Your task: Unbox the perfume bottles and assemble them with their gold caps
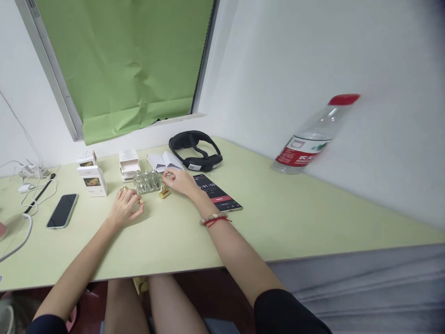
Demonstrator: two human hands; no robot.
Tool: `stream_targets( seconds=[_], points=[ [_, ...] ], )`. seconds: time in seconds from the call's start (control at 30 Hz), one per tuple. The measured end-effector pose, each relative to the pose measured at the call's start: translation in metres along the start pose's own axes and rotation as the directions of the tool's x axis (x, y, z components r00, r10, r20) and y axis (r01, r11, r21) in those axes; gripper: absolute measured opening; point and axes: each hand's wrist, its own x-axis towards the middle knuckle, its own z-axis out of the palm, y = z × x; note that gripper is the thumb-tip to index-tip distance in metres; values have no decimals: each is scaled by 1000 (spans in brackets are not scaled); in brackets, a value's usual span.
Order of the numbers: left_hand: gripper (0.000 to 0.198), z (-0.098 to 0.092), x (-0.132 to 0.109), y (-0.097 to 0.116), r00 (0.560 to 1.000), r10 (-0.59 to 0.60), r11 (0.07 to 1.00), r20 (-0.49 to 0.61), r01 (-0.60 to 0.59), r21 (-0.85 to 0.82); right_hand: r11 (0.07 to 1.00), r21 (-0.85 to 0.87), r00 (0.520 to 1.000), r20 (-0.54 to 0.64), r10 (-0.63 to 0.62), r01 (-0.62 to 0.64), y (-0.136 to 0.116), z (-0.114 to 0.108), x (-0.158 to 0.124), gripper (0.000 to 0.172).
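My left hand rests low over the table with curled fingers. Small gold pieces show between its fingers and thumb; their exact kind is too small to tell. A cluster of clear glass bottles lies close together just beyond it. At the right end of these bottles, my right hand has thumb and fingertips pinched together. What it pinches, if anything, I cannot make out. Just below those fingertips, a shiny gold piece lies on the table.
White boxes, an open white carton and folded white paper stand behind. A black headset sits at the back. One phone with a timer lies right, another phone left, near cables. A plastic bottle stands right.
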Motion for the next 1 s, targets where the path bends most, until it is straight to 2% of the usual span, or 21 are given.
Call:
stream_targets(
  seconds=[0.17,0.3,0.43,0.5,0.57,0.63,0.73,0.8,1.0],
  points=[
    [10,-1,1,0,999,16,999,-42,-17,-33,1000,-12,1000,-5,-25,25,-4,-4,0,17],
    [7,-2,2,0,995,59,998,-81,-61,-23,997,-37,994,95,-58,62,-11,-10,0,20],
    [10,-1,1,1,996,66,998,-53,-64,28,997,-53,974,221,-49,63,-23,-17,-3,24],
    [11,-1,1,1,996,68,997,-49,-66,44,999,-38,927,374,0,15,-29,-19,-6,26],
    [11,0,0,2,995,80,996,-57,-77,53,998,13,844,534,44,-60,-34,-20,-8,24],
    [11,0,1,2,994,91,995,-59,-88,55,988,61,778,624,72,-140,-37,-21,-11,19],
    [10,0,1,3,993,103,993,-62,-99,61,974,71,736,667,115,-217,-40,-20,-12,12],
    [10,0,2,4,992,106,993,-65,-102,62,968,62,722,678,137,-243,-42,-20,-12,14],
    [9,1,2,4,993,101,993,-67,-97,67,956,99,678,725,121,-277,-44,-22,-11,11]
  ],
)
